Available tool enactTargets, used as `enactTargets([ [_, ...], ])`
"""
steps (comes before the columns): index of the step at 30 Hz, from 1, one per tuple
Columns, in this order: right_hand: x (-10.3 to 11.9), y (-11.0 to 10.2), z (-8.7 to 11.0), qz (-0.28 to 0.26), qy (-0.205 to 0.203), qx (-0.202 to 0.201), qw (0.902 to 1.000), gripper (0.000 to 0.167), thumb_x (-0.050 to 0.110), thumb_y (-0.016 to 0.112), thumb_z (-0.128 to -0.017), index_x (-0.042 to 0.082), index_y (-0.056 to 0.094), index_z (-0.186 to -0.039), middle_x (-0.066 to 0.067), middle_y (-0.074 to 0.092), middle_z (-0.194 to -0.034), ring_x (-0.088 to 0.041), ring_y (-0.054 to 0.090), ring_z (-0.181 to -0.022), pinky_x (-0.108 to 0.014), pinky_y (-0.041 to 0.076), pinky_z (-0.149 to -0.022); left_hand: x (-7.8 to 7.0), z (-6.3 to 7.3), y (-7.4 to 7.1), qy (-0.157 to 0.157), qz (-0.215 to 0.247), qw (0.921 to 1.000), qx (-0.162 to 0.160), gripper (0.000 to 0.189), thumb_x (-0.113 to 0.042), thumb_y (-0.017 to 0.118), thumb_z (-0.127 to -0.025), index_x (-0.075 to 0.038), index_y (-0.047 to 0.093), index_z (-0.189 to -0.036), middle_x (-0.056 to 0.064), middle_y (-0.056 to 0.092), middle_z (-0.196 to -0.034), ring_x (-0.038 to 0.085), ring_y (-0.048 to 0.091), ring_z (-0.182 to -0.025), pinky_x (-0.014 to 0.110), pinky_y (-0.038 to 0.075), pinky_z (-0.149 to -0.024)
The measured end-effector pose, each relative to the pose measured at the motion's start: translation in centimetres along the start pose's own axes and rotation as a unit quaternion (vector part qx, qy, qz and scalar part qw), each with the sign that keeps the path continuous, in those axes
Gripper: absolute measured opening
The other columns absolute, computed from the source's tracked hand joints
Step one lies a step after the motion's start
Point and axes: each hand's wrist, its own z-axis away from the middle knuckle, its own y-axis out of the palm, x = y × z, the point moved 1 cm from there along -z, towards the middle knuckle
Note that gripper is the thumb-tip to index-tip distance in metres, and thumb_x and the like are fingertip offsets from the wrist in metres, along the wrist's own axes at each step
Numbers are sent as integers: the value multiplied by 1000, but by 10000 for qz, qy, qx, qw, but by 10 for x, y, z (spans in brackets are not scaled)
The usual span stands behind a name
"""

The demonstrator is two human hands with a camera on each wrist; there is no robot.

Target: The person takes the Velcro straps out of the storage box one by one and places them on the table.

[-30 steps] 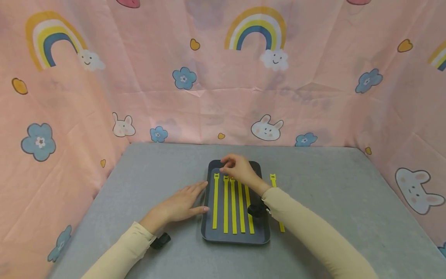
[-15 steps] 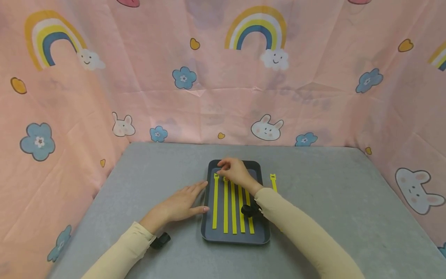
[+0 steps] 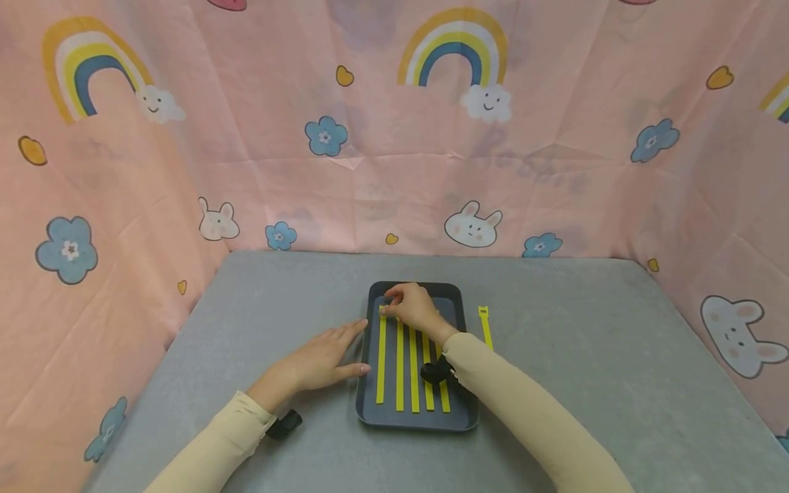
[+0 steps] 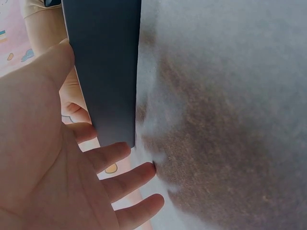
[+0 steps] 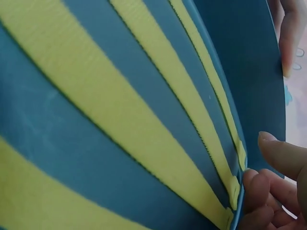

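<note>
On grey desk point(image 3: 277, 294), left hand point(image 3: 320, 359) touches tray point(image 3: 419, 424), fingers point(image 4: 132, 179) apart; whether right hand point(image 3: 416, 308) pinches leftmost yellow strap point(image 3: 381, 363), I cannot tell.

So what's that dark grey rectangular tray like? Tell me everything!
The tray has rounded corners, a raised rim and a smooth surface, perhaps plastic. It lies flat on the grey table, long sides running near to far. Five flat yellow strips lie lengthwise inside. The left hand touches its left side; the right hand is over its far end.
</note>
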Motion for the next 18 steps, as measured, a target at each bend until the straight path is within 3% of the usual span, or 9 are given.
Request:
enactTargets([
  [18,0,7,0,849,-139,-187,9961,33,19,80,-83,6,74,-113,-7,65,-91,-15,54,-75,-26,44,-65,1,-1,1,-72,-64,10000,15,85,-60,55,-94,-17,20,-160,10,30,-163,35,34,-148,53,31,-119],
])
